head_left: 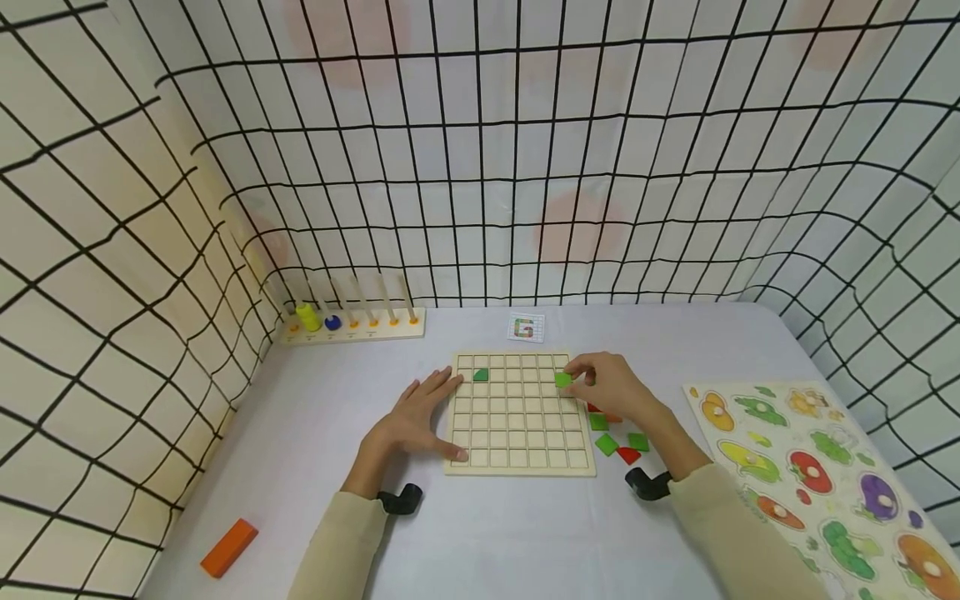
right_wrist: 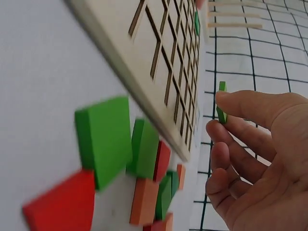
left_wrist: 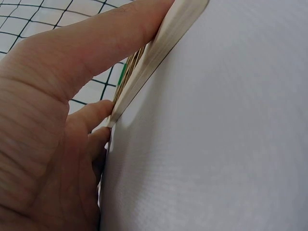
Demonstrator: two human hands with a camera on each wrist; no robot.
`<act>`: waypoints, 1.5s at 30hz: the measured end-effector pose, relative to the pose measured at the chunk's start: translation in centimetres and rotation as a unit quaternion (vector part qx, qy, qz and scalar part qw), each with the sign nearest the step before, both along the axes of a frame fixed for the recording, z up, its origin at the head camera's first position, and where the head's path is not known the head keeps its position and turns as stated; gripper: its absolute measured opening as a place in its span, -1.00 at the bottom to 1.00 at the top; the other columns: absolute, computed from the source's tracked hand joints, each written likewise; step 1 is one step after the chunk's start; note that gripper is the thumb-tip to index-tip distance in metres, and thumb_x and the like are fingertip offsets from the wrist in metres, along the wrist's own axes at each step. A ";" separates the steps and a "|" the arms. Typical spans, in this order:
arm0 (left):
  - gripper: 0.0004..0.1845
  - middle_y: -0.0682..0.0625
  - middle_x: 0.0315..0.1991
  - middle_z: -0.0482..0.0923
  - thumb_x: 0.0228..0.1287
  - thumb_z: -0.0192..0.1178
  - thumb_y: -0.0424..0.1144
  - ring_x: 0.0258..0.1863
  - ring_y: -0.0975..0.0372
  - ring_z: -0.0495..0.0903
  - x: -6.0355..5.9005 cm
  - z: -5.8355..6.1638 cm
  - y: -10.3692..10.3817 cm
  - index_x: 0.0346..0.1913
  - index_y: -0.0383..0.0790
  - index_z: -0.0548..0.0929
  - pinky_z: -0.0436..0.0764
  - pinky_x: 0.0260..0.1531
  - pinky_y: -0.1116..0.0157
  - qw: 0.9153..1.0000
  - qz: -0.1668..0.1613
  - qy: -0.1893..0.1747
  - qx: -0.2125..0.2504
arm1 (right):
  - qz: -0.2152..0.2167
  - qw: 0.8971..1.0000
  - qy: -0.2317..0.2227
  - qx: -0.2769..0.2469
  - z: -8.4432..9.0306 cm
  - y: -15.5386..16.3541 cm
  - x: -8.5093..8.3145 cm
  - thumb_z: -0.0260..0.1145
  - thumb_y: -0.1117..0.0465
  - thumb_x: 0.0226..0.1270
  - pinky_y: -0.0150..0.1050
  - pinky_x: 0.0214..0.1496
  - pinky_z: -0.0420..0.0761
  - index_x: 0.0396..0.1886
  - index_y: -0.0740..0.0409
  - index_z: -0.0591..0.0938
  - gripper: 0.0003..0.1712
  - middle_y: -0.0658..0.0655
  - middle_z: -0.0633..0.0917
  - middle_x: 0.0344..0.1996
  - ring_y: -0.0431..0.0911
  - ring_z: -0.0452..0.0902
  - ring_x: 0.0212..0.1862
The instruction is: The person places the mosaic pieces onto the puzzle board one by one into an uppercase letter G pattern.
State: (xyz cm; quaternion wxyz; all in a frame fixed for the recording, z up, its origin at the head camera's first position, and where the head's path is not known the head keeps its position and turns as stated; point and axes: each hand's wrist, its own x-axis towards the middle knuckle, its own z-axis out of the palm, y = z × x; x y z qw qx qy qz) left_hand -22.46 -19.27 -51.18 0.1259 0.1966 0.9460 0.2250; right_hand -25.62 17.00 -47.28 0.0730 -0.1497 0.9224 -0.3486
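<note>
A wooden grid board (head_left: 517, 417) lies on the white table, with one dark green tile (head_left: 481, 375) set in a cell near its top left. My left hand (head_left: 420, 417) lies flat with straight fingers against the board's left edge (left_wrist: 144, 62). My right hand (head_left: 607, 387) hovers over the board's upper right corner and pinches a light green square tile (head_left: 563, 379) (right_wrist: 221, 103) between thumb and fingertips. Loose green, red and orange tiles (head_left: 618, 437) (right_wrist: 103, 144) lie on the table just right of the board.
A peg rack (head_left: 352, 325) with a yellow and a blue ring stands at the back left. A small pattern card (head_left: 526, 327) lies behind the board. A vegetable puzzle board (head_left: 817, 475) is at the right, an orange block (head_left: 228, 547) at the front left. Grid-patterned walls enclose the table.
</note>
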 end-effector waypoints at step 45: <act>0.43 0.04 0.71 -0.12 -0.32 0.59 0.40 0.70 0.12 -0.15 -0.1 0.1 -0.1 0.67 0.06 0.08 -0.14 0.66 -0.03 1.000 0.002 0.002 0.010 | 0.025 0.999 0.005 -0.025 -2.9 -10.1 -3.1 0.44 0.15 0.35 -0.12 0.00 0.59 0.03 0.11 0.76 -0.70 0.08 0.67 -0.17 -0.07 0.52 -0.13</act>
